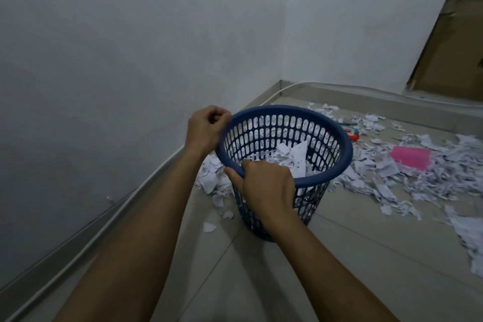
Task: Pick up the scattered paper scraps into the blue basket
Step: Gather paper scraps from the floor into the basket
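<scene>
The blue basket point(326, 123), a slotted plastic bin, stands tilted on the tiled floor near the wall corner. White paper scraps lie inside it point(290, 154). My right hand point(266, 185) grips the near rim, thumb outside and fingers curled over into the basket. At the far-left part of the rim, my left hand point(206, 128) is curled into a loose fist touching the edge; whether it grips the rim is unclear. Many torn paper scraps point(418, 172) lie scattered over the floor to the right, and a smaller heap point(211, 180) sits left of the basket.
A pink object point(410, 157) lies among the scraps at right, and a red and white item point(352, 134) sits behind the basket. White walls meet at the corner. A brown board point(452, 42) leans at the upper right. A cable point(339, 86) runs along the skirting.
</scene>
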Demonstrator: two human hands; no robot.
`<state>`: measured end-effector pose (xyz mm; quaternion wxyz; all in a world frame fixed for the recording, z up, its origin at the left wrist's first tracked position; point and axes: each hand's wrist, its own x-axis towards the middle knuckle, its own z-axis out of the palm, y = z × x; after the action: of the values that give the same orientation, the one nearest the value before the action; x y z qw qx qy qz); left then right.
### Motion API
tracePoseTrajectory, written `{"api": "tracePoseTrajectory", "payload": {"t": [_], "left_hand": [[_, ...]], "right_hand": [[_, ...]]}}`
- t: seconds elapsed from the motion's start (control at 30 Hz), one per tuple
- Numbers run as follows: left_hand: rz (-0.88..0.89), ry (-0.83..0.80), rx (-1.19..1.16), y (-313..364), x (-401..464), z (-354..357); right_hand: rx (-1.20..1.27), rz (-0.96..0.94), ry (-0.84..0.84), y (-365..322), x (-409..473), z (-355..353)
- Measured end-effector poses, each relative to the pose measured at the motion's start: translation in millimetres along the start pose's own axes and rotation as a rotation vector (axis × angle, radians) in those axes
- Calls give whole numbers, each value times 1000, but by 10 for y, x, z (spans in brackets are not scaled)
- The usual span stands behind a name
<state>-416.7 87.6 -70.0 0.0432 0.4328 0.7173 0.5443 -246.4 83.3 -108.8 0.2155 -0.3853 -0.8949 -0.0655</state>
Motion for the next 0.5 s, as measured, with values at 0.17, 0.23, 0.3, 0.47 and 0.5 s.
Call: {"api": "tracePoseTrajectory", "payload": {"t": [0.17, 0.23, 0.3, 0.47, 0.5], "left_hand": [[-244, 115, 17, -847, -493, -92], [-338, 4, 74, -1260, -758, -27], [-376, -69, 159, -1594, -993, 56], [-401, -270, 424, -2203, -1418, 308], [-381, -311, 496, -2299, -1497, 348]], "right_hand": [[-15, 6, 29, -59, 60, 30], [-5, 18, -7, -63, 89, 72], [-8, 35, -4, -32, 118, 93], [-33, 49, 6, 56, 216, 143], [-27, 55, 4, 65, 237, 151]]}}
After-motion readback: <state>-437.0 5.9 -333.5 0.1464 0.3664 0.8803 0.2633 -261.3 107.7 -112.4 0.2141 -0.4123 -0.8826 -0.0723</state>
